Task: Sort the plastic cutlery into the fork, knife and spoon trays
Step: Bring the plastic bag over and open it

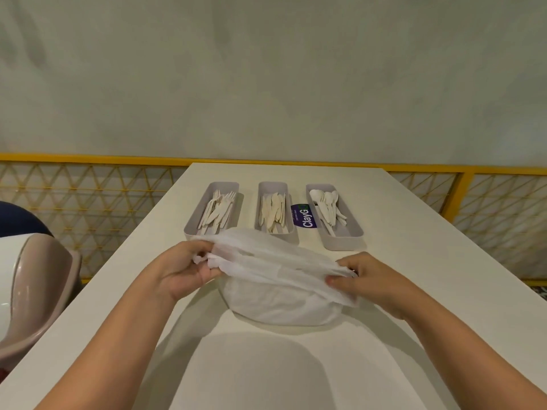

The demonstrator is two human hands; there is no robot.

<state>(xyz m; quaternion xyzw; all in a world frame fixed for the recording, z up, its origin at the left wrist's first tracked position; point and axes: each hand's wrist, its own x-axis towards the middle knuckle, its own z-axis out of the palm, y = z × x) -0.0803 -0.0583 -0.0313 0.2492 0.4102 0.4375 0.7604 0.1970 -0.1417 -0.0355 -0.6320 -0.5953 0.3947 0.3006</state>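
Three long grey trays stand in a row at the far side of the white table [414,261]. The left tray [192,224] holds white forks, the middle tray [291,229] holds white knives, and the right tray [355,232] holds white spoons. In front of them sits a white plastic bag [281,291], bulging at its base. My left hand [186,267] grips the bag's left edge and my right hand [364,279] pinches its right edge. The bag's contents are hidden.
A purple sticker reading "ClayG" [303,217] lies between the knife and spoon trays. A beige and white chair [32,279] stands off the table's left edge. A yellow railing [88,161] runs behind the table.
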